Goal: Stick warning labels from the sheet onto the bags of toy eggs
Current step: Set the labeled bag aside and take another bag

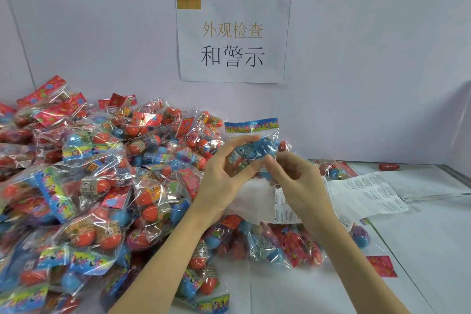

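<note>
Centrally, left hand (224,173) and right hand (295,176) both pinch egg bag (254,145); wall sign (233,39) reads "外观检查 和警示".

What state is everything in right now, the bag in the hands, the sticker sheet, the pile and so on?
held bag: lifted off the table, sealed, eggs inside.
left hand: grips the bag.
right hand: fingertips pinched at the bag's front; any label there can't be made out.
label sheet: lying flat on the table, partly under the hands.
pile of bags: heaped, sealed.
wall sign: stuck flat.

Left hand (224,168) raised, fingers curled; right hand (293,176) pinching.
</note>
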The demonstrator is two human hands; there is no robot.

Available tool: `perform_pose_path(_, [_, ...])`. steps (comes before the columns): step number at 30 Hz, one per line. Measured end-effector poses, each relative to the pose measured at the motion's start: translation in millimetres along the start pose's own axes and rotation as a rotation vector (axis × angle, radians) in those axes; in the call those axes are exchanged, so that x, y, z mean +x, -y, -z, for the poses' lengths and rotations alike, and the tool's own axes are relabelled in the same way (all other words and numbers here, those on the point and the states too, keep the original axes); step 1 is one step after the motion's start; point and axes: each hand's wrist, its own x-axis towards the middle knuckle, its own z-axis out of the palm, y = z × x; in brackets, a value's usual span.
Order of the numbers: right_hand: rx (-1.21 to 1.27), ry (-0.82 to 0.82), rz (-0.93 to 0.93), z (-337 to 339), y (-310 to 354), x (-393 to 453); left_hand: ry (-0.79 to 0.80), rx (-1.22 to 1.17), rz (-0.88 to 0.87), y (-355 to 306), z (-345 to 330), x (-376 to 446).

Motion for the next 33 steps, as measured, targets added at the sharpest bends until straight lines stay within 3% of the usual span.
perform_pose_path(10, [0.047,0.072,-0.035,3,-1,2,0.017,-0.174,0.069,-3,-1,0])
perform_pose_path(16, [-0.069,0.039,-0.032,14,-6,6,-0.319,-0.122,0.208,5,5,3])
perform_pose_path(20, [-0.037,0.072,-0.033,12,-6,5,-0.423,-0.126,0.229,11,9,6])
perform_pose_path(26, [-0.008,-0.194,0.04,7,-12,3,-0.381,0.087,0.105,8,7,5])
perform_pose_path(30, [-0.222,-0.04,0.269,-4,-15,-2,-0.083,-0.04,0.243,4,1,0])
perform_pose_path(33, [-0.332,0.078,0.4,-9,-17,-6,-0.156,0.036,0.216,7,1,1])
